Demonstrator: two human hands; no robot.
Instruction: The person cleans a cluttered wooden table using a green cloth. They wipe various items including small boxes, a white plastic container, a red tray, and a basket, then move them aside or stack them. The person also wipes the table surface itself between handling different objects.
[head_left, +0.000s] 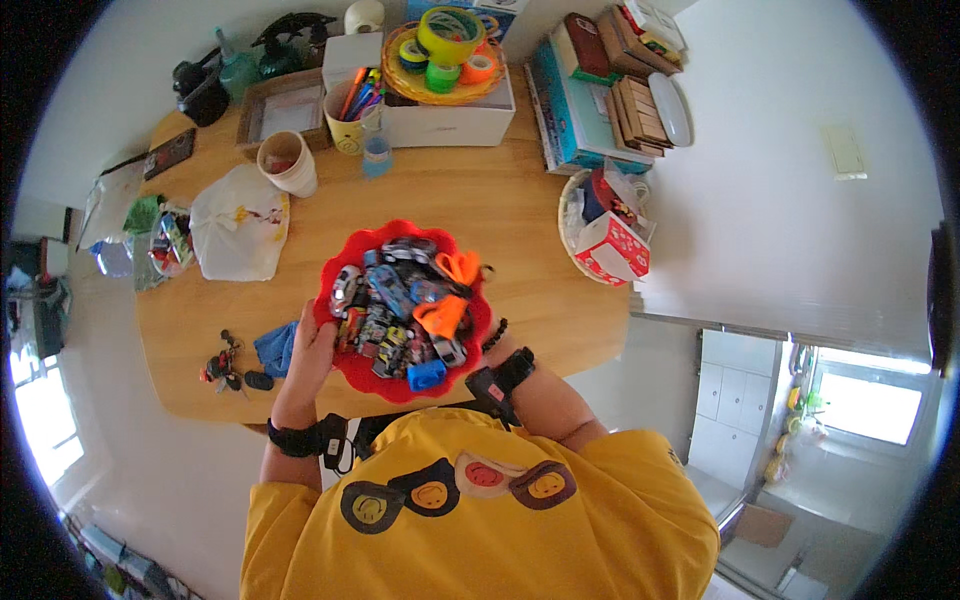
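Observation:
A red scalloped bowl (474, 366) is held up over the near edge of the table in front of my chest. My left hand (313, 346) grips its left rim, thumb on the inside. On the right, my right hand (492, 334) is mostly hidden behind the bowl and supports that side. Heaped in the bowl are several small toy cars (388, 289), mostly silver, blue and black. Bright orange plastic pieces (442, 315) lie on top of them towards the right. A blue plastic piece (427, 375) rests near the front rim.
Left of the bowl, small dark toy parts (220, 366) and folded denim (276, 349) lie on the wooden table (450, 187). Farther back are a white plastic bag (240, 225), a paper cup (289, 163) and a beaker with blue liquid (377, 154). A round basket (570, 251) stands right.

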